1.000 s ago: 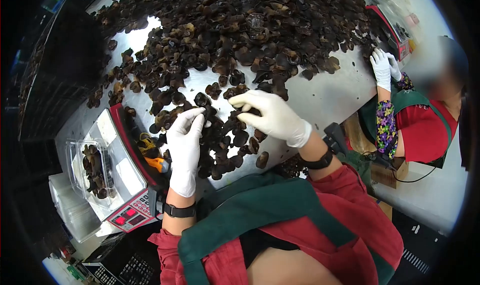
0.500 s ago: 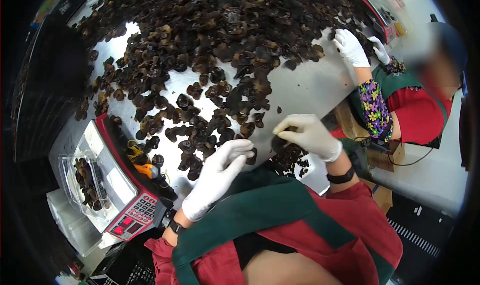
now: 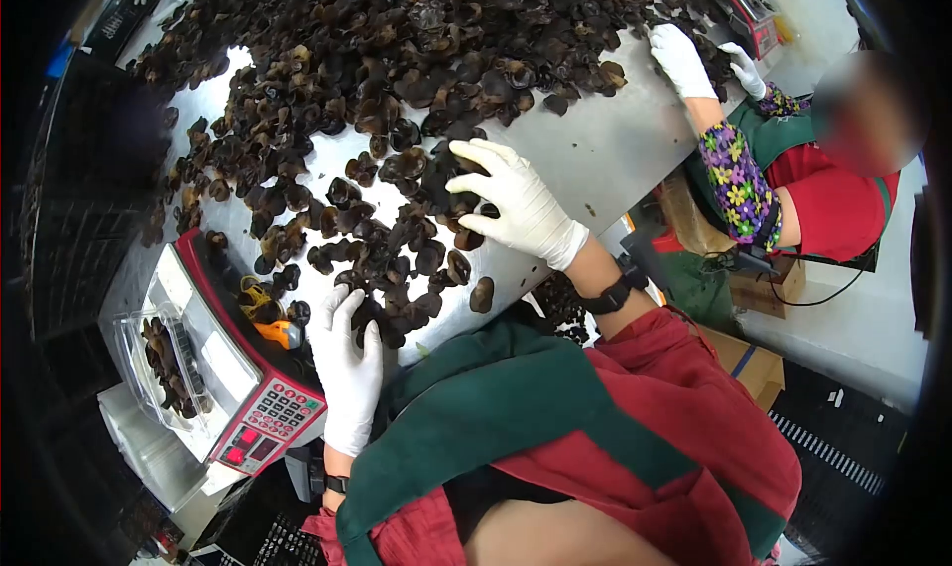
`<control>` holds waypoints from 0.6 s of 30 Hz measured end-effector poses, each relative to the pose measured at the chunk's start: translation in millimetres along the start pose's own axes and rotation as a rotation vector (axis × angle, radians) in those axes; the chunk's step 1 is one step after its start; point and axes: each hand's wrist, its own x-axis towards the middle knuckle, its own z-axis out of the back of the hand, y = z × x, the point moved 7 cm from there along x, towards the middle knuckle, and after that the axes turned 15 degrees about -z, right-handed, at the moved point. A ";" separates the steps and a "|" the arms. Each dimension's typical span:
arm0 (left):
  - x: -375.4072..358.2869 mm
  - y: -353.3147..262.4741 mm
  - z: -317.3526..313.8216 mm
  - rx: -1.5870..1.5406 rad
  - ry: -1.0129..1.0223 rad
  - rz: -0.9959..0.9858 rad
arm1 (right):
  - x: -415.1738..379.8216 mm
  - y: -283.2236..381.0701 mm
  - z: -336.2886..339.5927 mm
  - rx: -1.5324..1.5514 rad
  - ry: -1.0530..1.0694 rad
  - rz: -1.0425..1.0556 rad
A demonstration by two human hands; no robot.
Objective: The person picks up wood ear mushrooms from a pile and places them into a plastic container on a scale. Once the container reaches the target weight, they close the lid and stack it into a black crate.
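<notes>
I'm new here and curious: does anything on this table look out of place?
Perhaps the orange-and-black tool beside the nearer scale: it lies close to loose wood ear mushrooms. I see no obvious damage.

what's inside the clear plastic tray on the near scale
Several dark, frilly brown pieces lie along the middle of the clear tray on the scale. The upper pieces cover whatever lies beneath them, so the full count can't be told.

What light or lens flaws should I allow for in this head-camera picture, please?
Head view: fisheye bending, corners fading to black; white glare on the metal table between the dark pieces and on the scale; the co-worker's head blurred out.
</notes>
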 end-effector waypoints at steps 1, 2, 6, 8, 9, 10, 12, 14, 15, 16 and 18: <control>-5.1 3.0 -1.0 0.007 -0.008 0.015 | 0.3 -4.6 -1.4 0.034 -0.010 -0.006; -8.8 5.0 -1.3 0.012 -0.017 0.033 | -0.2 -8.5 0.2 0.067 -0.018 -0.012; -14.9 6.4 -2.7 -0.044 -0.032 0.071 | 0.0 -10.7 9.4 -0.002 -0.020 -0.045; -15.2 4.3 -4.7 0.002 -0.033 0.048 | -0.7 2.3 6.4 -0.057 -0.065 0.035; -14.7 2.7 -4.9 0.005 -0.047 0.029 | 0.4 3.3 1.6 -0.030 -0.047 0.066; -14.4 1.8 -4.8 0.009 -0.061 0.007 | -0.5 4.2 -3.5 -0.024 -0.045 0.070; -16.0 4.1 -5.9 0.045 -0.076 -0.031 | 1.8 -4.6 -5.3 0.281 -0.083 -0.054; -21.4 9.7 -8.1 0.019 -0.111 -0.071 | 1.6 7.8 -1.4 0.269 -0.132 0.001; -26.0 16.7 -11.9 -0.010 -0.117 -0.077 | -2.4 18.3 -2.1 0.241 -0.099 0.032; -25.9 13.7 -12.0 -0.006 -0.118 -0.074 | -5.2 30.5 -1.1 0.212 -0.067 0.063; -23.5 3.3 -10.0 0.071 -0.156 -0.052 | -12.2 48.2 -15.2 0.070 0.070 0.159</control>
